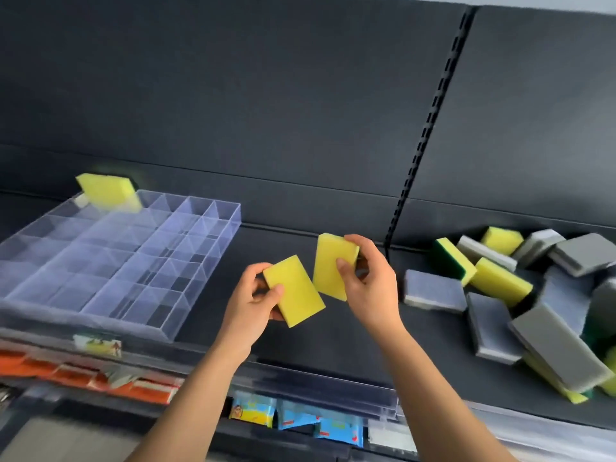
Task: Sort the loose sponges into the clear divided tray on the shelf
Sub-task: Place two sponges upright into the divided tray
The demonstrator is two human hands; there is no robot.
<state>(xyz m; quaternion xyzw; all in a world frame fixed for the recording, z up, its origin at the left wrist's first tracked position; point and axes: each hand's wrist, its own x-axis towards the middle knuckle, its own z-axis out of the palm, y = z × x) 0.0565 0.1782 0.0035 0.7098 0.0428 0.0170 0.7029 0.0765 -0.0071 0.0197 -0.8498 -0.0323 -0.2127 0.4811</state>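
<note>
While you are holding both hands up over the dark matte shelf (333, 338), each one is gripping a soft rectangular block. Your left hand (256, 295) is pinching a yellow sponge (295, 290), with the thumb lying across its flat face and the fingers curling behind it. Your right hand (366, 281) is pinching a second yellow sponge (333, 265) the same way, thumb in front and fingers wrapped round its far edge. The two blocks are sitting just beside each other, with their near corners almost meeting.

To your left the clear tray (206, 265) is lying flat on the shelf, its thin see-through walls dividing it into many square and oblong cells. A third sponge (106, 191), blurred, is showing at its far left corner; you cannot tell whether it is touching the rim. To your right a heap of sponges (533, 295) is sprawling on the shelf: grey blocks, yellow ones, and one with a dark green scouring layer.

A stretch of bare shelf is running between the tray's right wall and the heap, and your hands are hovering above it. A slotted upright (430, 128) is rising behind it.
</note>
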